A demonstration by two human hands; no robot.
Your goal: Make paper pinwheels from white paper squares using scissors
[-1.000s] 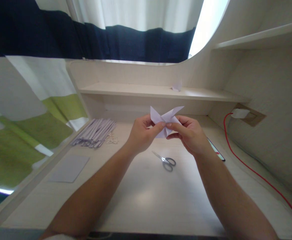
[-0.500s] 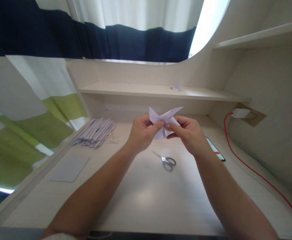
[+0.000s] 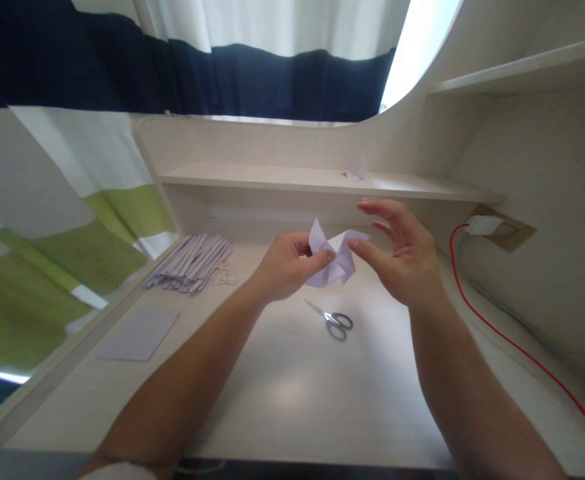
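Note:
A folded white paper piece with pointed flaps, shaped like a pinwheel, is held above the desk. My left hand pinches it from the left, thumb pressed on its middle. My right hand is spread on the right side, fingers raised and apart; its thumb tip touches or nearly touches the paper's right flap. Below the paper, a pair of scissors with dark handles lies on the desk, blades pointing up and left.
At the left lie a pile of thin paper sticks, some small pale bits and a stack of square paper. A small folded paper sits on the back shelf. On the right, a red cable runs from a white plug.
My right hand has let go its pinch, opened and lifted to the right. The paper has turned in my left hand. The phone at the right is now hidden behind my right arm.

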